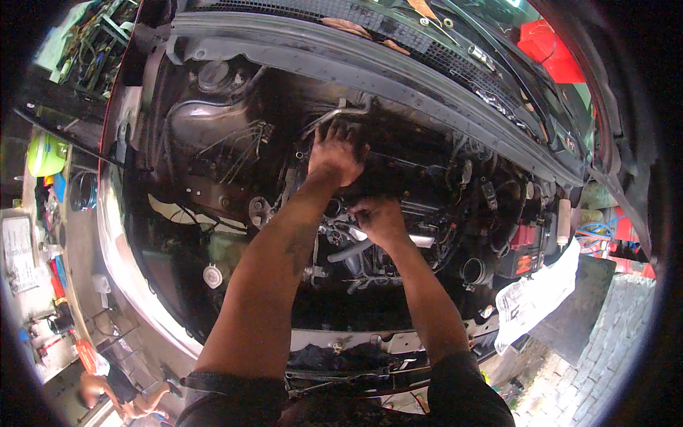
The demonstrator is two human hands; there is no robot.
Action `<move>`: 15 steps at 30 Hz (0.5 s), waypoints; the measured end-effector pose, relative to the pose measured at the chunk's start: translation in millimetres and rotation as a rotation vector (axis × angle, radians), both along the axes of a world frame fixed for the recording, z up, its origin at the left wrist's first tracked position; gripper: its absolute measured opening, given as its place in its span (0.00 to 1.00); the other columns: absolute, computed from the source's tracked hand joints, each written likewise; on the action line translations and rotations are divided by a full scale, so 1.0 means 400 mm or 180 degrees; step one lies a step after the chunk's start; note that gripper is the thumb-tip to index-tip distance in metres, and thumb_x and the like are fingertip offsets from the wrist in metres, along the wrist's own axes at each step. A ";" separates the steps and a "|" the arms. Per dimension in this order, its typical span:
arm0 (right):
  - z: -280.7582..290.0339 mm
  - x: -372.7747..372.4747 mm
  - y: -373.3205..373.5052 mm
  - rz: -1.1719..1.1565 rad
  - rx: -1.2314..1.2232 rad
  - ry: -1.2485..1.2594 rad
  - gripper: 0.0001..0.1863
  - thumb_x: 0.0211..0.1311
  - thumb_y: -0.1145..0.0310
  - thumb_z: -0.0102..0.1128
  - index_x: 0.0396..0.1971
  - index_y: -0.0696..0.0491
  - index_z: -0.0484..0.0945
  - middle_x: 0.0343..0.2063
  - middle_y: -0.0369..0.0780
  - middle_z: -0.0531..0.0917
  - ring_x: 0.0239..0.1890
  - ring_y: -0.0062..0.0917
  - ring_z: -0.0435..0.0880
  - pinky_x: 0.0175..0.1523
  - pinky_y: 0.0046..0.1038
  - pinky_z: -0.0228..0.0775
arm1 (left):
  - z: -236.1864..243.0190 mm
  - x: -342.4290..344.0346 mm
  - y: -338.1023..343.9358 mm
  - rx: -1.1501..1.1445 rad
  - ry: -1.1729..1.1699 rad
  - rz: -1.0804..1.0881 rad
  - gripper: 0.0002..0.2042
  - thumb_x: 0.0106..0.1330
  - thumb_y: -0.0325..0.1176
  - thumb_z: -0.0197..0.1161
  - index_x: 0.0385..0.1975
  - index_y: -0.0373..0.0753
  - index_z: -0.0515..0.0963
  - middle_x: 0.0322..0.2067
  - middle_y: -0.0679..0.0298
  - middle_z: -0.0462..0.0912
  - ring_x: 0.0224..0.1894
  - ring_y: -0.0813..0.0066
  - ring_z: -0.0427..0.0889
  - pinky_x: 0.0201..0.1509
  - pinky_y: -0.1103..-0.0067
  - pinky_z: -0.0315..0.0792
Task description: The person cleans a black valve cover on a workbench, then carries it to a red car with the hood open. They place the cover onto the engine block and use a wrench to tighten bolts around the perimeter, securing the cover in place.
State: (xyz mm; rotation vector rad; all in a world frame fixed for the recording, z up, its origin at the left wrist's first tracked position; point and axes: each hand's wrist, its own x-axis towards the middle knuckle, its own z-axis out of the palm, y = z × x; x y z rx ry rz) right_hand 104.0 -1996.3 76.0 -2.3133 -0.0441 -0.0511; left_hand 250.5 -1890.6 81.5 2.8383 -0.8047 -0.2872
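Both my arms reach into an open car engine bay over a dark engine (398, 171). My left hand (338, 153) lies on the engine's left part with its fingers stretched forward and apart, below a bent metal pipe (334, 114). It holds nothing that I can see. Nearer to me and a little to the right, my right hand (380, 219) is closed, its fingers curled in at the engine's front edge. What those fingers grip, if anything, is hidden. Just below that hand are a grey hose (350, 251) and a bright metal part (421, 241).
A round open duct (472, 271) and a battery (523, 249) stand at the right, beside a newspaper sheet (541, 295). Loose tools (484, 55) lie below the windshield. At the left is a cluttered bench (67, 235); a person (124, 391) is at the lower left.
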 end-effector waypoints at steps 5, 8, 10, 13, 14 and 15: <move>-0.005 0.001 0.011 -0.0089 0.0122 0.0084 0.02 0.50 0.68 0.69 0.25 0.44 0.88 0.27 0.41 0.87 0.31 0.39 0.85 0.41 0.39 0.77 | 0.003 0.000 0.001 0.0120 -0.0013 -0.0037 0.32 0.74 0.55 0.35 0.72 0.42 0.57 0.73 0.54 0.55 0.76 0.59 0.48 0.78 0.55 0.34; -0.004 0.000 0.018 -0.0096 -0.0059 0.0212 0.03 0.51 0.66 0.70 0.27 0.44 0.88 0.27 0.41 0.87 0.31 0.39 0.85 0.41 0.40 0.77 | 0.008 0.001 0.003 0.0051 -0.0087 -0.0059 0.33 0.74 0.57 0.34 0.72 0.43 0.57 0.73 0.54 0.54 0.76 0.58 0.49 0.78 0.54 0.34; -0.003 -0.003 0.020 0.0000 -0.0372 0.0310 0.05 0.52 0.64 0.69 0.30 0.44 0.88 0.30 0.42 0.87 0.33 0.40 0.85 0.43 0.40 0.77 | 0.012 0.002 0.002 0.0114 -0.0009 -0.0097 0.33 0.74 0.58 0.34 0.72 0.43 0.58 0.73 0.53 0.55 0.76 0.57 0.49 0.78 0.54 0.35; 0.000 -0.007 0.019 -0.0034 -0.0264 -0.0530 0.09 0.54 0.63 0.68 0.35 0.45 0.87 0.34 0.44 0.87 0.36 0.41 0.85 0.46 0.41 0.76 | 0.016 0.004 0.000 0.0202 0.0172 -0.0049 0.33 0.74 0.58 0.33 0.72 0.43 0.58 0.73 0.54 0.54 0.76 0.57 0.49 0.78 0.54 0.34; 0.001 -0.009 0.019 -0.0069 -0.0467 -0.0477 0.09 0.54 0.63 0.67 0.36 0.45 0.87 0.35 0.45 0.87 0.37 0.41 0.85 0.47 0.42 0.76 | 0.016 0.003 0.000 0.0215 0.0209 -0.0035 0.33 0.74 0.57 0.34 0.72 0.42 0.57 0.73 0.54 0.55 0.76 0.58 0.49 0.78 0.55 0.35; 0.003 -0.010 0.018 -0.0090 -0.0671 -0.0433 0.10 0.55 0.63 0.66 0.37 0.45 0.87 0.35 0.45 0.86 0.38 0.41 0.84 0.48 0.42 0.76 | 0.015 0.001 0.000 0.0159 0.0106 -0.0010 0.33 0.74 0.56 0.35 0.72 0.42 0.57 0.73 0.54 0.55 0.76 0.58 0.49 0.78 0.55 0.35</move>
